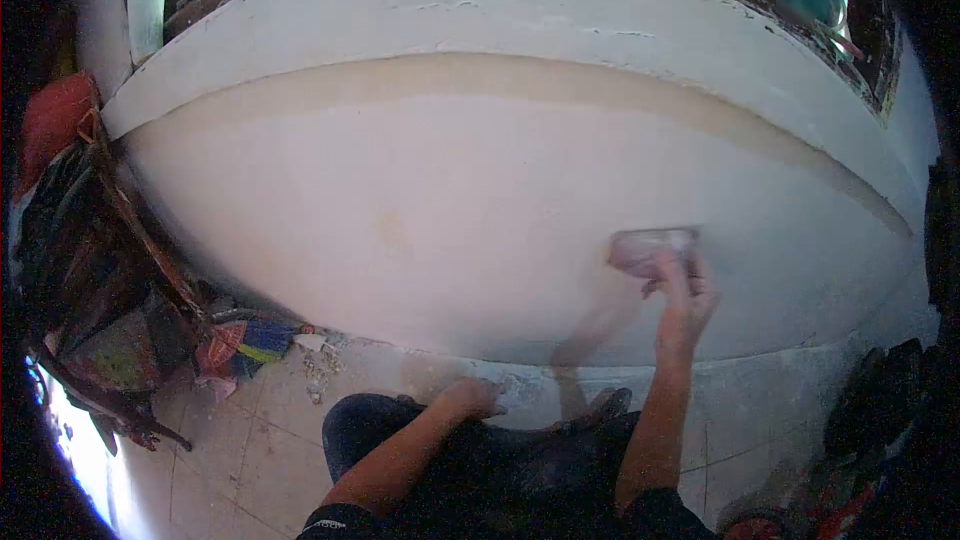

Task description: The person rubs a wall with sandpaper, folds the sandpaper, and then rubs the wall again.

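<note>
My right hand is closed on a sheet of sandpaper, a brownish-grey rectangle blurred by motion. The sheet lies flat against the smooth whitish wall, on its right-hand half, with my thumb and fingers over its right end. Low over my bent knee, my left hand rests with its fingers curled in, and I see nothing in it. Its fingertips are only partly visible.
A white ledge runs above the wall, below a window. Bags and cloths are heaped at the left. Crumbled debris lies on the tiled floor. Dark objects stand at the lower right.
</note>
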Action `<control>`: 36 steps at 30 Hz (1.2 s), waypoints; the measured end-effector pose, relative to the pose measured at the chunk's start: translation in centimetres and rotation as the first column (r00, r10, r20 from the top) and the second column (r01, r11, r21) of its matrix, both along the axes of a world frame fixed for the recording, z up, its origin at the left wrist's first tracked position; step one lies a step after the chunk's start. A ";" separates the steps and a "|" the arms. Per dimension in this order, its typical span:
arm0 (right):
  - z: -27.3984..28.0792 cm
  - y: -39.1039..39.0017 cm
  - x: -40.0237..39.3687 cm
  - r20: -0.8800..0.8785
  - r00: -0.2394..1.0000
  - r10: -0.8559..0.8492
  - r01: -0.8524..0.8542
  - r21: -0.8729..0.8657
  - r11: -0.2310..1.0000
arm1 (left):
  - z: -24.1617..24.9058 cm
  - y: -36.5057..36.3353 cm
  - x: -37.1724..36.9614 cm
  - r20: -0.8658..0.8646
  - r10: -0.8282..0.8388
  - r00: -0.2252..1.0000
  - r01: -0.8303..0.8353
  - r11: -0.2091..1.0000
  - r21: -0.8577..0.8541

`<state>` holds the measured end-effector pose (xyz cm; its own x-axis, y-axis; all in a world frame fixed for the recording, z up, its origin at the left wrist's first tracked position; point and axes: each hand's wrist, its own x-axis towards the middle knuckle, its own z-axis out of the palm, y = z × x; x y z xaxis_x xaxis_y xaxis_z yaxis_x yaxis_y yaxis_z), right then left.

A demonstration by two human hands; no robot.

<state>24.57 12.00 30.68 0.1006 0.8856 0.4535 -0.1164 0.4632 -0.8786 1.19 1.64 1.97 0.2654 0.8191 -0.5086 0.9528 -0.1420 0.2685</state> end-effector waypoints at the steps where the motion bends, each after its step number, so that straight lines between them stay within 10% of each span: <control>1: 0.0 0.5 0.9 -0.002 1.000 0.001 -0.001 0.003 1.000 | -0.7 0.0 0.0 -0.002 0.001 1.000 -0.001 1.000 0.003; 4: -0.6 1.3 2.2 -0.177 0.980 -0.087 0.107 0.111 0.988 | -0.9 0.2 -0.2 0.038 0.053 0.998 -0.053 0.999 0.006; 10: -3.3 -0.1 -2.5 0.188 0.925 0.329 -0.300 -0.170 0.939 | 0.3 0.6 0.1 0.064 -0.031 0.997 0.033 0.999 -0.034; 15: -2.7 -0.1 -2.6 0.104 0.959 0.263 -0.251 -0.119 0.961 | -1.4 0.4 -0.9 0.117 -0.010 0.993 0.012 1.000 -0.010; 18: -1.1 0.0 -1.4 -0.167 0.983 0.071 -0.084 -0.073 0.994 | 11.5 -2.9 0.2 0.109 0.124 0.986 -0.127 0.992 0.026; 22: -3.3 0.2 -3.0 -0.308 0.950 -0.046 0.004 -0.136 0.991 | 2.0 0.2 -0.1 0.017 -0.023 1.000 0.024 1.000 -0.017; 27: -4.7 -0.8 -5.4 0.093 0.883 0.460 -0.424 -0.260 0.867 | -3.2 1.3 -0.6 -0.005 -0.084 0.996 0.084 0.996 -0.039; 31: -3.1 -0.2 -3.1 -0.011 0.973 0.232 -0.230 -0.174 0.957 | -6.1 -0.2 -1.8 0.143 -0.010 0.990 -0.019 0.980 0.198; 33: -1.6 -0.1 -1.9 -0.350 0.937 0.019 -0.042 -0.059 0.997 | -3.3 0.6 -1.1 0.068 0.007 0.998 -0.006 1.000 -0.022; 36: -2.9 1.1 -1.2 -0.391 0.920 0.009 -0.044 -0.083 0.996 | 0.4 0.2 -0.3 0.062 0.056 0.997 -0.052 0.997 -0.063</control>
<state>23.39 13.11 27.83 0.2297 0.9248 0.3032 -0.4694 0.3782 -0.7979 0.88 1.88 2.39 0.2545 0.8010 -0.5419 0.9395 -0.0718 0.3351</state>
